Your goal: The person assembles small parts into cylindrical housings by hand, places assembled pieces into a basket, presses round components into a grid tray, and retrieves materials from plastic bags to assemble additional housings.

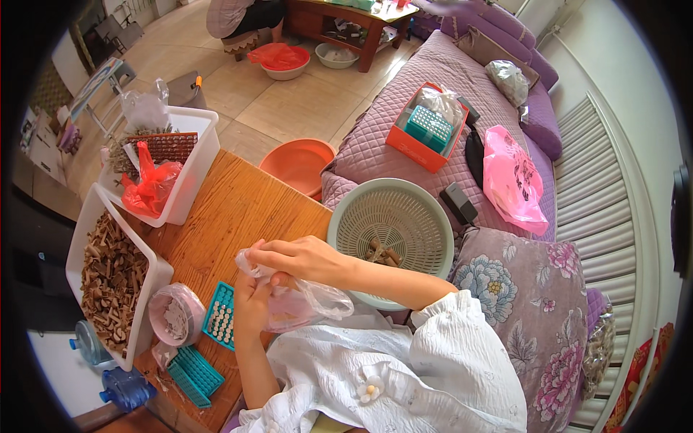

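I see left hand point(253, 299) and right hand point(309, 258) with fingers curled closed on a clear bag point(297, 306), the turquoise tray point(223, 294) only part filled.

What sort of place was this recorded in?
Probably a home living room: a long purple quilted fabric sofa, a square grey floral fabric cushion and an orange-brown wooden table point that way.

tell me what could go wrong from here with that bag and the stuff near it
The thin bag could slip or tear between the left hand and right hand. The left forearm is close to the teal rack, so a bump might scatter its white pieces. The right forearm overlaps the colander in view; it might knock it.
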`<move>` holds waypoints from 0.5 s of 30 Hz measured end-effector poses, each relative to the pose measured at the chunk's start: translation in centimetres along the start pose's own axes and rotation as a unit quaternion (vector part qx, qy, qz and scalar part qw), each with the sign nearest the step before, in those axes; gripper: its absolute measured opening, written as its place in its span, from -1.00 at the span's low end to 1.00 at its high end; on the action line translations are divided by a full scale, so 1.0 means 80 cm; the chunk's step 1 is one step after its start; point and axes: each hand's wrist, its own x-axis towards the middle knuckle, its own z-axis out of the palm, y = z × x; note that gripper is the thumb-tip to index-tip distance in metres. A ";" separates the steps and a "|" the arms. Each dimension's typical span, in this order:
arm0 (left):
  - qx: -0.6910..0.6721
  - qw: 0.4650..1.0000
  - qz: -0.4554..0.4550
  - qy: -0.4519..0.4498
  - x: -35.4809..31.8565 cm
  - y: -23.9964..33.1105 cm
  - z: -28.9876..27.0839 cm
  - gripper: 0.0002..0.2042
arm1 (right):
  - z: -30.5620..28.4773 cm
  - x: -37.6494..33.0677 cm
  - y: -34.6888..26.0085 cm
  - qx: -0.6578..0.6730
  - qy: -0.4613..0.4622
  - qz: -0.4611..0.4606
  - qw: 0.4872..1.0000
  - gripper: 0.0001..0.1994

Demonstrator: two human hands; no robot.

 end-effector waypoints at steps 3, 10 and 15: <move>-0.090 0.993 -0.029 -0.068 0.002 0.005 -0.008 -0.38 | 0.002 -0.001 -0.002 -0.016 0.022 0.034 0.999 -0.46; -0.064 0.993 0.024 -0.091 0.024 0.002 0.023 0.00 | 0.000 -0.012 0.015 0.066 0.053 0.032 0.996 -0.37; -0.042 0.961 -0.124 -0.244 0.033 0.009 0.019 -0.23 | -0.001 -0.035 0.033 -0.035 0.131 -0.084 0.987 -0.37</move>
